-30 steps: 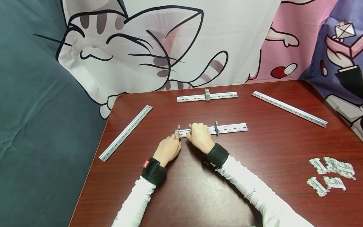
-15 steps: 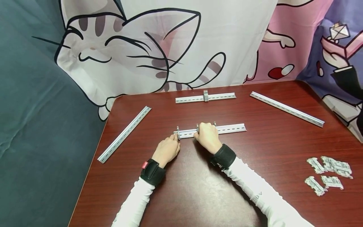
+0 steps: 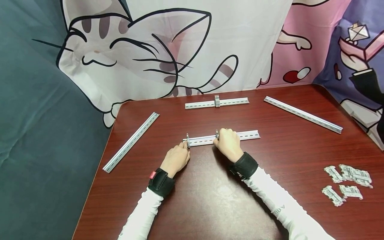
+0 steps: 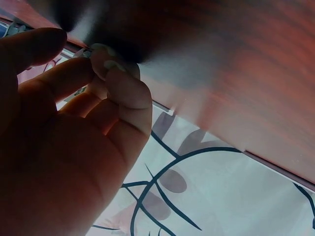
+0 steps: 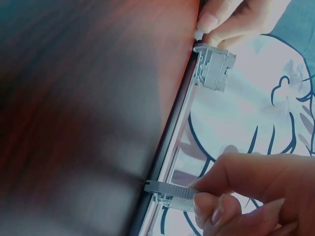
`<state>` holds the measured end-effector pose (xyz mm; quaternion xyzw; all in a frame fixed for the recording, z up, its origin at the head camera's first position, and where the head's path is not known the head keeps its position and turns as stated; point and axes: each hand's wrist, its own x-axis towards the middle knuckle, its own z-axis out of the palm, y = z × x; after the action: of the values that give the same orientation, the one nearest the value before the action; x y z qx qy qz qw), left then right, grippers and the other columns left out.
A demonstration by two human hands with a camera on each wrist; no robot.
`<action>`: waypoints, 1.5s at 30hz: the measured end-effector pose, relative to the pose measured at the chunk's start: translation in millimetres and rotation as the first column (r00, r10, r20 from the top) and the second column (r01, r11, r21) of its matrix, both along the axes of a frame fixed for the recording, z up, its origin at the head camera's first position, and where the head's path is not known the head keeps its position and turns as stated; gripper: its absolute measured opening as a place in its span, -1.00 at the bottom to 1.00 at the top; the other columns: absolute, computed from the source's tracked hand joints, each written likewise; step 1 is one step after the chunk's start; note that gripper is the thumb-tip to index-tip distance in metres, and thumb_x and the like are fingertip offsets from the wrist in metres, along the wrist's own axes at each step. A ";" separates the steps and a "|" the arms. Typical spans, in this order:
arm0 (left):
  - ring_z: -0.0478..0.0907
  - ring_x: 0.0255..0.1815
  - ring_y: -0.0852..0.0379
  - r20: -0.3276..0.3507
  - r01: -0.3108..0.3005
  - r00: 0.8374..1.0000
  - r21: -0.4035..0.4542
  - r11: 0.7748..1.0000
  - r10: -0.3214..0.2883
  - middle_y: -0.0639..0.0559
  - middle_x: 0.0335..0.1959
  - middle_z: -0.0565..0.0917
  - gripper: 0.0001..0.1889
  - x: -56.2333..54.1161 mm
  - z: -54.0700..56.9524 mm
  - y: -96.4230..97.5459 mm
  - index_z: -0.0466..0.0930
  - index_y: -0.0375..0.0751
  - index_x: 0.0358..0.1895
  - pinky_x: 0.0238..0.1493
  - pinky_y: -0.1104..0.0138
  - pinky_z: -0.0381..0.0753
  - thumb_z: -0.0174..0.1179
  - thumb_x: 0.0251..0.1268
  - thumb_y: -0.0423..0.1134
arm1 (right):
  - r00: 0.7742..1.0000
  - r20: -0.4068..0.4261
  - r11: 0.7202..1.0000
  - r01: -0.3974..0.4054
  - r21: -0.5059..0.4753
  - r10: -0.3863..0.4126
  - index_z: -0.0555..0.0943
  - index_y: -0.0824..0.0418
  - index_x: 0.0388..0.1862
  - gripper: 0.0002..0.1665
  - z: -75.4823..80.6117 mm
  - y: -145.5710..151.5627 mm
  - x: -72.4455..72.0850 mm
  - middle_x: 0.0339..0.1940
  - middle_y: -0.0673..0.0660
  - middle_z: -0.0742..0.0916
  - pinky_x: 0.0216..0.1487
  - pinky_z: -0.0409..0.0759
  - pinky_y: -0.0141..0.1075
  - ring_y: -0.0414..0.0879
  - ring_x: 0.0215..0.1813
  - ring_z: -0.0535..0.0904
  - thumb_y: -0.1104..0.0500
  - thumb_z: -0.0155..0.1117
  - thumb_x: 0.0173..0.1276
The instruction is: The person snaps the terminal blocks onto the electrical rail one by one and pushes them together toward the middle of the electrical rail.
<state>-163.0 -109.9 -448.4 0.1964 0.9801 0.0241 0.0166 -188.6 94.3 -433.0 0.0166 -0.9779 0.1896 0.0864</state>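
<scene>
A slotted metal DIN rail (image 3: 201, 141) lies across the middle of the table. My left hand (image 3: 175, 158) holds it by its left end, fingertips right beside a thin grey terminal block (image 5: 214, 68) mounted there. Farther along, my right hand (image 3: 228, 145) pinches another grey terminal block (image 5: 170, 191) between thumb and fingers, with the block seated on the rail. The right hand covers the stretch of rail where a third block stood. In the left wrist view, the curled left fingers (image 4: 129, 91) hide most of the rail end.
Behind is a second rail (image 3: 201, 105) carrying a small cluster of blocks (image 3: 217, 101). Bare rails lie slanted at left (image 3: 131, 142) and right (image 3: 303, 114). Several loose pale terminal blocks (image 3: 349, 192) lie at the right. A printed cloth (image 3: 192, 43) hangs along the table's back edge.
My right hand has slid the pinched terminal block rightward along the rail, and now covers the third block. The left hand stays at the rail's left end.
</scene>
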 end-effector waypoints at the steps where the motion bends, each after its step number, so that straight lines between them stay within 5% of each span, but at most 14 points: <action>1: 0.63 -0.07 -0.14 -0.002 0.000 1.000 -0.001 1.000 0.000 -0.25 0.06 0.60 -0.51 -0.1 0.1 -0.1 0.40 -0.44 0.27 -0.10 0.09 0.62 0.04 0.40 -0.18 | 1.000 0.000 1.000 0.003 -0.001 -0.003 0.31 0.06 -0.85 -0.64 0.1 1.3 0.0 -0.63 0.24 0.68 -0.57 0.53 0.01 0.24 -0.50 0.65 0.21 0.28 -0.06; 20: 0.63 -0.04 -0.15 0.013 -0.004 1.000 0.004 1.000 0.004 -0.26 0.09 0.59 -0.50 -0.7 0.2 -0.6 0.39 -0.45 0.28 -0.07 0.08 0.62 0.03 0.41 -0.17 | 0.998 0.032 0.999 0.052 0.009 -0.052 0.29 0.04 -0.86 -0.60 5.3 12.9 -0.1 -0.63 0.25 0.68 -0.61 0.49 -0.01 0.22 -0.53 0.64 0.19 0.31 -0.05; 45: 0.63 -0.01 -0.13 0.007 -0.003 1.000 -0.005 1.000 0.003 -0.25 0.11 0.58 -0.50 -1.0 -2.0 -0.8 0.39 -0.43 0.29 -0.06 0.10 0.62 0.01 0.41 -0.17 | 0.993 -0.053 0.993 0.110 0.046 -0.107 0.39 0.11 -0.86 -0.64 -1.1 12.6 -3.3 -0.62 0.30 0.70 -0.64 0.48 0.02 0.26 -0.51 0.65 0.20 0.31 0.01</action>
<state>-164.0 -110.7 -450.4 0.1950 0.9803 0.0223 0.0204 -191.8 106.9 -434.0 -0.0297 -0.9792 0.1602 0.1206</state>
